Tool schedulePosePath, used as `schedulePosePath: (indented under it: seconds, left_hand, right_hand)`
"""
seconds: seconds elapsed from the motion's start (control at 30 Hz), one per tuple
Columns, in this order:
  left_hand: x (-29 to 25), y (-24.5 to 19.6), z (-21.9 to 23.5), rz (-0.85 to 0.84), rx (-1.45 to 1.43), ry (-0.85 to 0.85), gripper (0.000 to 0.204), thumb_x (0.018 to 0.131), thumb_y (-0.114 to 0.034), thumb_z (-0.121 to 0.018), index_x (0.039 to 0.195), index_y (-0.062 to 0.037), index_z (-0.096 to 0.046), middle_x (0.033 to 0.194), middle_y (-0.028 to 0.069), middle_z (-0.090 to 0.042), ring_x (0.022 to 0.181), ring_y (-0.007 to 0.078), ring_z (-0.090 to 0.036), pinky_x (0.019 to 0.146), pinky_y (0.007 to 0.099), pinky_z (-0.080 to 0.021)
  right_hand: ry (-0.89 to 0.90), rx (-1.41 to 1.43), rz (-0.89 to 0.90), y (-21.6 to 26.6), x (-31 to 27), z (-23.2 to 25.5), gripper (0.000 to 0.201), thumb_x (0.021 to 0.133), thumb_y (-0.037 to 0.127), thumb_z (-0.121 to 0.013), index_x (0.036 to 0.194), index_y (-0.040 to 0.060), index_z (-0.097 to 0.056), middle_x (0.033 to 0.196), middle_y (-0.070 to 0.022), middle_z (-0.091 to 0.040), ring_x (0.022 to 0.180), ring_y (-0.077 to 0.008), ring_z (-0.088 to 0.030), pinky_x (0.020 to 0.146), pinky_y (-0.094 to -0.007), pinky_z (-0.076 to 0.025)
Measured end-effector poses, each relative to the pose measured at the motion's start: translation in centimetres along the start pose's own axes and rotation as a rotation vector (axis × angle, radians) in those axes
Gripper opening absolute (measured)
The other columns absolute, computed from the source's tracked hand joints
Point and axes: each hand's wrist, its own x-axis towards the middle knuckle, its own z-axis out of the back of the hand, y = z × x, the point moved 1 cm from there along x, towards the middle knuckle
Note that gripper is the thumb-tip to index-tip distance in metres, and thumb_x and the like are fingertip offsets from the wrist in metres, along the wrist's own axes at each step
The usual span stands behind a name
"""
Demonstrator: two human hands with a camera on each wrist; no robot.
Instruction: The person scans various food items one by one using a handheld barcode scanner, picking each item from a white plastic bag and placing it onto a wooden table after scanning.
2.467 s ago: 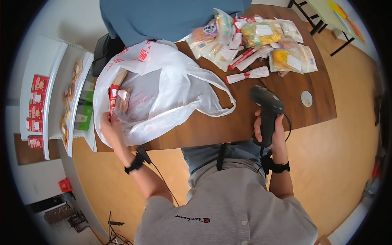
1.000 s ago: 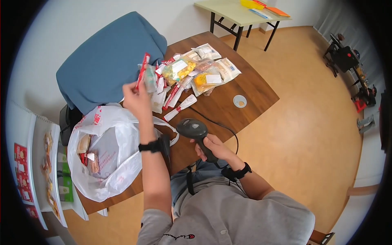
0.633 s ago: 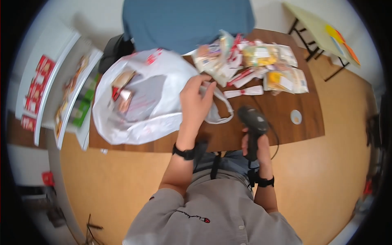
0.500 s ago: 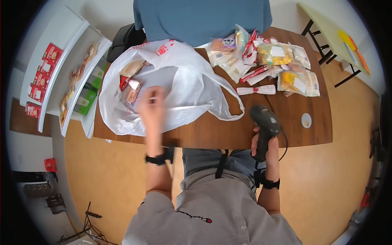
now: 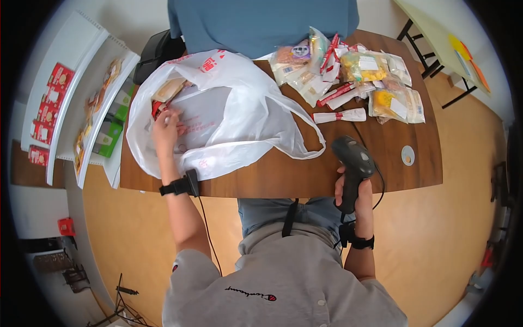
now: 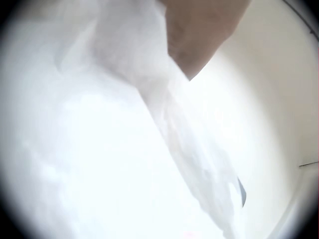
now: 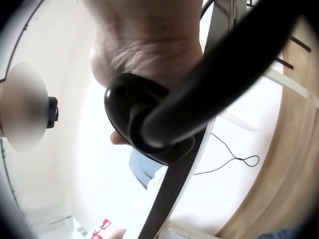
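My left hand (image 5: 166, 132) reaches into a white plastic bag (image 5: 245, 103) on the table, its fingers over the packs at the left side. A red-wrapped pack (image 5: 158, 107) shows just beyond the fingertips, and a tan packet (image 5: 169, 89) lies behind it. The brownish pack there is hidden under the hand, and I cannot tell whether the fingers pinch it. White plastic covers much of the left wrist view, with part of the hand (image 6: 199, 35) at the top. My right hand (image 5: 364, 199) grips a black barcode scanner (image 5: 357, 166) by its handle, over the table's front edge.
Bagged foods (image 5: 362, 68) and red-and-white stick packs (image 5: 340, 115) are heaped at the table's back right. A round sticker (image 5: 407, 156) lies on the right. Blue cloth (image 5: 261, 27) rises behind the table; a stocked shelf (image 5: 92, 103) stands left. The scanner's cable (image 5: 383, 188) hangs beside my right hand.
My left hand took a red stick pack from the bag to the heap at the right, let go of it, and came back into the bag. The right hand kept the barcode scanner.
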Motion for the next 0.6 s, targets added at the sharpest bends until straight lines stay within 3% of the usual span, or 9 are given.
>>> schedulePosePath:
  seconds: [0.07,0.13,0.2,0.23,0.33,0.47,0.5,0.6]
  left_hand:
    - [-1.3,1.2,0.9,-0.098,0.002,-0.16,0.019,0.096,-0.016,-0.06,0.102,0.0015,-0.066,0.078,0.0105,-0.069,0.063,0.0154,-0.068,0.056,0.0271,-0.053]
    - [-5.9,-1.7,1.4,-0.196,0.051,-0.291,0.019,0.097,-0.013,-0.059,0.096,0.0046,-0.066,0.077,0.01,-0.068,0.063,0.0147,-0.068,0.056,0.0248,-0.051]
    - [-10.8,-3.8,0.7,-0.324,0.117,-0.332,0.016,0.097,-0.009,-0.058,0.103,0.0034,-0.065,0.077,0.0093,-0.069,0.062,0.0131,-0.065,0.056,0.0228,-0.048]
    - [-13.0,-4.8,-0.2,-0.329,0.111,-0.307,0.016,0.097,-0.009,-0.058,0.103,0.0034,-0.065,0.077,0.0093,-0.069,0.062,0.0131,-0.065,0.056,0.0228,-0.048]
    - [-18.0,-8.3,-4.8,-0.305,-0.182,-0.118,0.028,0.099,-0.007,-0.055,0.125,0.0019,-0.053,0.084,0.0096,-0.068,0.064,0.0101,-0.06,0.057,0.0224,-0.046]
    - [-19.0,-9.4,-10.7,-0.269,-0.174,0.268,0.02,0.099,-0.009,-0.056,0.116,0.0023,-0.06,0.082,0.0065,-0.067,0.063,0.0075,-0.056,0.057,0.0207,-0.043]
    - [-19.2,-10.2,-12.3,-0.29,-0.217,0.278,0.018,0.099,-0.01,-0.057,0.111,0.0021,-0.063,0.077,0.0048,-0.066,0.063,0.0068,-0.056,0.057,0.0203,-0.042]
    - [-19.0,-11.1,-15.8,-0.457,-0.012,0.36,0.016,0.097,-0.011,-0.059,0.109,-0.002,-0.065,0.065,0.003,-0.062,0.058,0.0078,-0.055,0.055,0.0232,-0.043]
  right_hand:
    - [0.008,0.005,-0.001,-0.1,-0.2,0.2,0.087,0.089,0.073,-0.044,0.123,-0.0073,-0.049,0.075,-0.0097,-0.062,0.053,-0.0153,-0.059,0.049,-0.0247,-0.046]
    - [0.028,0.026,-0.015,0.1,-0.1,0.1,0.087,0.089,0.072,-0.046,0.123,-0.0074,-0.05,0.076,-0.0095,-0.062,0.054,-0.0149,-0.06,0.05,-0.0245,-0.046]
    - [0.011,0.03,-0.028,0.1,-0.3,0.1,0.087,0.089,0.072,-0.046,0.123,-0.0073,-0.051,0.076,-0.0091,-0.062,0.055,-0.0146,-0.06,0.05,-0.0246,-0.047]
    - [0.017,0.031,-0.038,0.2,-0.3,0.1,0.087,0.089,0.072,-0.046,0.123,-0.0073,-0.051,0.077,-0.0086,-0.062,0.056,-0.0143,-0.06,0.051,-0.0248,-0.047]
    - [0.047,-0.015,-0.043,0.4,-0.3,0.2,0.086,0.089,0.071,-0.047,0.124,-0.0071,-0.051,0.077,-0.0078,-0.061,0.057,-0.0137,-0.06,0.052,-0.0254,-0.048]
    - [0.115,-0.025,-0.012,-0.1,-0.4,0.5,0.072,0.092,0.065,-0.051,0.11,-0.004,-0.058,0.079,-0.0075,-0.062,0.059,-0.0134,-0.061,0.054,-0.026,-0.049]
    - [0.131,-0.037,0.014,0.0,-0.4,0.5,0.063,0.094,0.061,-0.052,0.101,-0.0018,-0.059,0.079,-0.0065,-0.063,0.06,-0.0131,-0.062,0.053,-0.0257,-0.048]
    - [0.189,-0.128,0.048,-0.3,-0.5,0.7,0.057,0.096,0.056,-0.053,0.098,-0.0004,-0.059,0.077,-0.005,-0.063,0.059,-0.0125,-0.062,0.053,-0.0251,-0.047]
